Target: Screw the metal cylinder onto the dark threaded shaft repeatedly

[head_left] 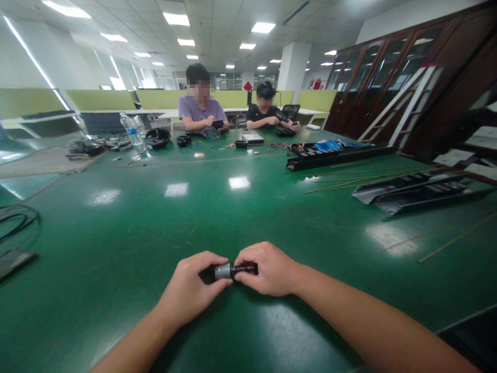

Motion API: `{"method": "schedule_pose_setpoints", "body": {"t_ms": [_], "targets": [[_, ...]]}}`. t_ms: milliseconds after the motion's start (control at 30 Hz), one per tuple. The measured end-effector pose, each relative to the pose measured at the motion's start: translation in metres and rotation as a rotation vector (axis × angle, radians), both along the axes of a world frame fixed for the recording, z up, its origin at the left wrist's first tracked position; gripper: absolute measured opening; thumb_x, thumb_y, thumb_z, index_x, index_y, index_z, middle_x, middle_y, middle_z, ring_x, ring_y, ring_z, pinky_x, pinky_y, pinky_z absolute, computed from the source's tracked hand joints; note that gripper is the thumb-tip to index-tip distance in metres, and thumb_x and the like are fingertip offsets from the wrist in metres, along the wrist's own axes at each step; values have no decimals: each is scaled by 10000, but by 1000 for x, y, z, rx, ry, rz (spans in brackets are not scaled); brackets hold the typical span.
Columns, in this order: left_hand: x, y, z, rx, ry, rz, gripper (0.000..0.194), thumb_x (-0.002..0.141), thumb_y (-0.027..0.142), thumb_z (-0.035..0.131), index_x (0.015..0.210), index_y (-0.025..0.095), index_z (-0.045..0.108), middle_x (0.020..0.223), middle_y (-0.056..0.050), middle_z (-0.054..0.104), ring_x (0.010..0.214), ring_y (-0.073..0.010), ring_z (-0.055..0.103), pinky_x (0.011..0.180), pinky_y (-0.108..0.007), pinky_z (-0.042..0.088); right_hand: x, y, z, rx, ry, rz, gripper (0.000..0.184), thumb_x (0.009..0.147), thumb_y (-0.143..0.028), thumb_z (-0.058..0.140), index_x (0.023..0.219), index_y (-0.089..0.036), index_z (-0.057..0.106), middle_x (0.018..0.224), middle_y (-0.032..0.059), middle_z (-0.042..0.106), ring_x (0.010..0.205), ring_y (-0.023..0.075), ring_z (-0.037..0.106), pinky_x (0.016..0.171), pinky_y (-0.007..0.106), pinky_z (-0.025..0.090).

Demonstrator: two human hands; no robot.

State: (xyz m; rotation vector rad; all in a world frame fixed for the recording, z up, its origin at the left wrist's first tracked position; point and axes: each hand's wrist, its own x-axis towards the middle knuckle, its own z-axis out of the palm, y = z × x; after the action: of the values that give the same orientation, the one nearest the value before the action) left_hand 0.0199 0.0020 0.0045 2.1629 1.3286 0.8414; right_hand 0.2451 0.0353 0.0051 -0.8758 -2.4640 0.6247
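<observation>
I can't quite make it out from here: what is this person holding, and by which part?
A small cylindrical part, silver at one end and black at the other: the left hand grips the silver end, the right hand the black end.

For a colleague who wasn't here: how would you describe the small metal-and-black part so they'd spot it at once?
At the near end of the green table, two hands meet. The small cylindrical part sits between the left hand and right hand, silver at one end, black at the other, the only thing they hold.

Fitting point(222, 270) partly hidden by fingers point(248, 260); far table parts point(227, 146) too small.
</observation>
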Motion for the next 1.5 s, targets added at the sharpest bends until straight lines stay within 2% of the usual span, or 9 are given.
{"method": "schedule_pose_setpoints", "body": {"t_ms": [400, 1500], "targets": [[0, -1, -1, 5, 2, -14, 207, 782, 283, 748, 979, 234, 704, 936, -18, 727, 859, -184, 678, 782, -284, 520, 0, 1, 0, -66, 27, -10, 151, 799, -288, 690, 900, -177, 695, 759, 14, 678, 657, 130, 589, 620, 223, 409], [0, 0, 1, -10, 15, -4, 218, 769, 298, 752, 975, 237, 714, 912, -14, 732, 833, -185, 681, 763, -281, 518, 2, 2, 0, -59, 4, -20, 131, 814, -278, 684, 900, -180, 688, 771, 14, 679, 673, 131, 591, 632, 229, 407]]}}
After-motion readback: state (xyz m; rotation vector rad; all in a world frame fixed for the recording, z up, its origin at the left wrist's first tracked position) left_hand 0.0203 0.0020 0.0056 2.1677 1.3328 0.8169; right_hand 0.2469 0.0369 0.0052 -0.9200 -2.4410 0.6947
